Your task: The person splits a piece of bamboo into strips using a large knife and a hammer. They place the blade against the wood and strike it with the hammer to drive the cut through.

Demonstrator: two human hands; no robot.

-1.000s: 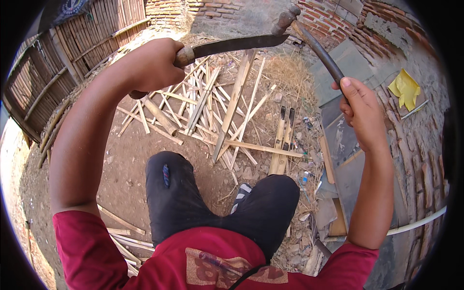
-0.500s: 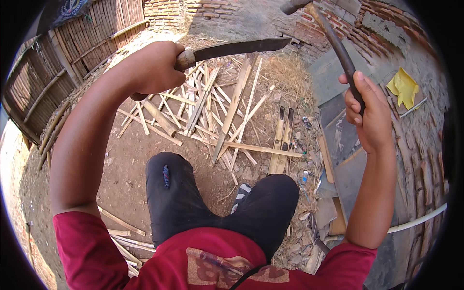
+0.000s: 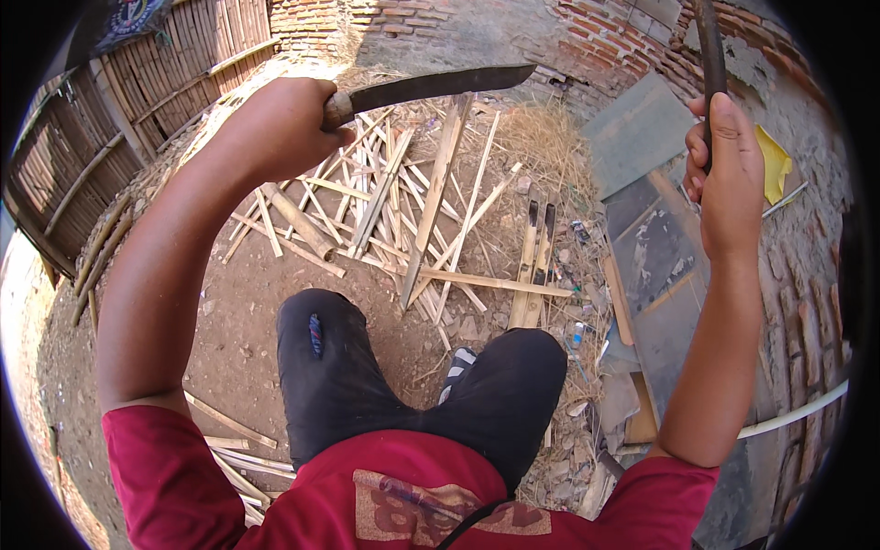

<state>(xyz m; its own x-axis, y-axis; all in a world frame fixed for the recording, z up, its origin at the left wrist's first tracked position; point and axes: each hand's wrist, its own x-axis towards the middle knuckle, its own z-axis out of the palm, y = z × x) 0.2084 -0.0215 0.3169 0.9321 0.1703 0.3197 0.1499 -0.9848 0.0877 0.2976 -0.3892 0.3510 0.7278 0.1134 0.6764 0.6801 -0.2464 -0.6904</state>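
Note:
My left hand (image 3: 289, 128) is closed round the wooden handle of a machete (image 3: 440, 86). Its dark, broad blade points to the right, raised above the ground. In my right hand (image 3: 729, 174) is the dark handle of a hammer (image 3: 711, 46), held nearly upright. The hammer's head lies beyond the top of the picture. Beneath the blade, a heap of split bamboo strips (image 3: 385, 183) covers the dirt. A wider bamboo slat (image 3: 438, 197) lies lengthwise among them, near a thick piece of bamboo (image 3: 301, 222).
Dark boards (image 3: 655, 238) lean along the brick wall (image 3: 807, 302) at right, by a yellow sheet (image 3: 775, 167) and a white pipe (image 3: 793, 415). Two charred-ended bamboo pieces (image 3: 530, 266) lie past my right knee. A bamboo fence (image 3: 197, 60) stands at far left; more strips (image 3: 243, 463) lie lower left.
My right hand has risen and moved right with the hammer, taking its head out of the picture. My left hand and the machete have shifted slightly left.

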